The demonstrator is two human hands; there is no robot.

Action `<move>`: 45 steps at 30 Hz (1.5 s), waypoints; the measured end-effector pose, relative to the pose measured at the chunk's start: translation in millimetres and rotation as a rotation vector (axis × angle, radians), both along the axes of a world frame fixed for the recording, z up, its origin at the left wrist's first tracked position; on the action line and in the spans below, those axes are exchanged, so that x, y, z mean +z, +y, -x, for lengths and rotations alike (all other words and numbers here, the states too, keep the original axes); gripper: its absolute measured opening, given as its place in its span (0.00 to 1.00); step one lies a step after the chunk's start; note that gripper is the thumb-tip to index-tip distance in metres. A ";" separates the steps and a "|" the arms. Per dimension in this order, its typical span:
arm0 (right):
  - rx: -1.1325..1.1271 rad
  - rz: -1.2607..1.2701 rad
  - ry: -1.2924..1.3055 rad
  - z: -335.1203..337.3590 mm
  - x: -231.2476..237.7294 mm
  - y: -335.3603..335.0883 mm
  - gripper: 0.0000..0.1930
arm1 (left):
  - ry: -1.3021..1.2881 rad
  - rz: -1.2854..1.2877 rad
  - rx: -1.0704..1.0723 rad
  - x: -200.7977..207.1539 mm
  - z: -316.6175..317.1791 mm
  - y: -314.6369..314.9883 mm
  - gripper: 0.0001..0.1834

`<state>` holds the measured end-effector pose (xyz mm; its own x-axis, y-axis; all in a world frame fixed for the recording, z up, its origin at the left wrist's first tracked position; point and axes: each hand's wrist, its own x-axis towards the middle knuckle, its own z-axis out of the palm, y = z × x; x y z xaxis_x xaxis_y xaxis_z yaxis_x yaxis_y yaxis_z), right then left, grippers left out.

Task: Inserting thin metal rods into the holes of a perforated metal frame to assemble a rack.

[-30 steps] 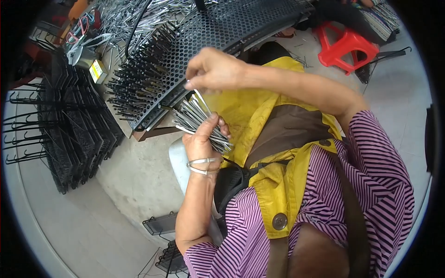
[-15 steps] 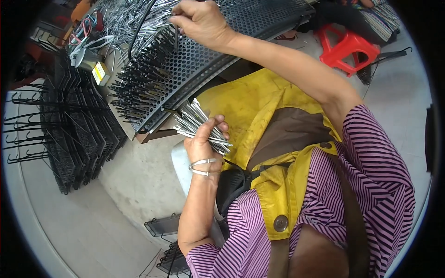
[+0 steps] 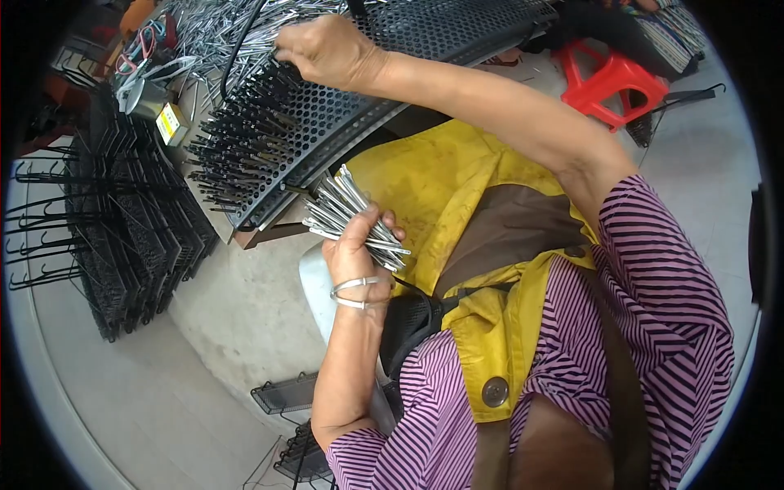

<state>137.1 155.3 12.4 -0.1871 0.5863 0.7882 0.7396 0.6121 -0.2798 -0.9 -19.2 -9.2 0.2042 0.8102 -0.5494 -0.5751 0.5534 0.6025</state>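
My left hand (image 3: 353, 245) is closed around a bundle of thin silver metal rods (image 3: 341, 204), held in front of the yellow apron. Their ends fan out past the thumb and fingers. My right hand (image 3: 331, 53) is over the black perforated metal rack (image 3: 347, 106), its fingers pinched together at the far end of the upright rods. Whatever lies between those fingertips is hidden. Dense rows of dark rods (image 3: 245, 135) stand in the holes at the rack's left part. Behind them, a heap of loose silver rods (image 3: 204, 33) is spread over the table.
A small yellow and white box (image 3: 171, 124) and a metal cup (image 3: 145, 98) stand at the table's left edge, near red-handled scissors (image 3: 131, 61). Black hooked racks (image 3: 122, 220) are stacked at left. A red stool (image 3: 608, 86) stands at right, near another person's striped clothing.
My right hand has moved left and slightly down, toward the upright dark rods. The left hand keeps its bundle in nearly the same place.
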 end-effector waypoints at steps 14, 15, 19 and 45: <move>0.310 1.015 0.312 -1.0 -4.8 -117.9 0.13 | -0.018 -0.005 0.011 1.6 1.1 1.6 0.11; 0.340 1.085 0.422 0.3 -8.6 -122.8 0.12 | 0.006 -0.017 -0.010 2.5 0.5 0.7 0.11; 0.372 1.137 0.498 -1.1 -10.1 -130.1 0.08 | 0.073 -0.073 -0.079 5.8 -2.0 -2.5 0.13; 0.202 0.485 0.845 -23.9 7.0 -22.4 0.07 | 0.056 0.049 -0.043 2.8 1.4 1.8 0.06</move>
<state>161.0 132.8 19.4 0.1941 0.8992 0.3921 0.0763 0.3846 -0.9199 -2.2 -17.4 -6.4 0.2062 0.7731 -0.5998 -0.5166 0.6066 0.6042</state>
